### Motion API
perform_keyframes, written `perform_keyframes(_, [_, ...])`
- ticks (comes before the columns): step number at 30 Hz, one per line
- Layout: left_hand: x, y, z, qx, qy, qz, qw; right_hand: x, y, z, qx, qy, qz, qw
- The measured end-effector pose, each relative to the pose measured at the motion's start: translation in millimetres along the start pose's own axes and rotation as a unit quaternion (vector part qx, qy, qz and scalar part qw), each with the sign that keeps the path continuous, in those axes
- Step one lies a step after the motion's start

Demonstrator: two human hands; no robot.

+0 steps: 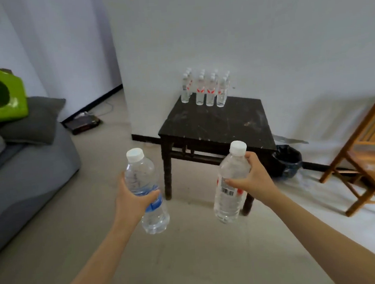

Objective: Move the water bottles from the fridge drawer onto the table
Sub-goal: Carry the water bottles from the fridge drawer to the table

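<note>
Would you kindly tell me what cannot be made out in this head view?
Head view:
Fridge drawer: outside the frame.
Bottles on the table: rear ones hidden behind front row; uncountable.
Blue-label bottle print: partly under left hand, blurred.
Green object: cut by left edge.

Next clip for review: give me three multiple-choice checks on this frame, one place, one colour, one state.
1. Where on the table does the bottle group stand? A) front edge B) far edge, by the wall C) underneath
2. What colour is the label of the left bottle in the left hand? A) blue B) green C) yellow
3. What is the right hand doing? A) hanging empty B) gripping the right bottle C) pressing the tabletop
Answers: 1 B, the group stands at the back by the wall; 2 A, a blue band shows under the hand; 3 B, its grip wraps the capped bottle.
</note>
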State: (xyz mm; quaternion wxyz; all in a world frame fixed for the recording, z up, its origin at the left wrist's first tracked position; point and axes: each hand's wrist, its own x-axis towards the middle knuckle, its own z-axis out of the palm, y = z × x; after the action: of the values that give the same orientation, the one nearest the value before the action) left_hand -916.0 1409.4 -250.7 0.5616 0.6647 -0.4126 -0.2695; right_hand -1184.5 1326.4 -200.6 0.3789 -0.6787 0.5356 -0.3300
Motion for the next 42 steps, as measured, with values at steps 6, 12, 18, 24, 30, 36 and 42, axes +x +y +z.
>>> perform_keyframes(6, [56, -12, -43, -0.002, 0.069, -0.007, 0.998, 89, -35, 65, 0.031, -0.08, -0.042, 0.995])
perform_keyframes(12, [131, -5, -93, 0.056, 0.162, 0.015, 0.985, 204, -79, 140, 0.039, -0.142, -0.115, 0.982])
perform_keyframes(18, [184, -5, -131, 0.065, 0.244, -0.007, 0.968, 281, -122, 209, 0.051, -0.22, -0.157, 0.961])
perform_keyframes(24, [254, -29, -155, 0.062, 0.259, -0.014, 0.964, 347, -140, 272, 0.03, -0.254, -0.179, 0.95])
perform_keyframes(30, [373, -54, -179, 0.022, 0.218, 0.007, 0.976, 422, -157, 313, 0.003, -0.204, -0.169, 0.964])
perform_keyframes(36, [512, -63, -181, 0.003, 0.107, 0.041, 0.993, 494, -170, 331, 0.01, -0.11, -0.085, 0.99])
perform_keyframes(42, [606, -89, -139, -0.021, -0.001, 0.031, 0.999, 529, -143, 322, 0.005, -0.038, 0.018, 0.999])
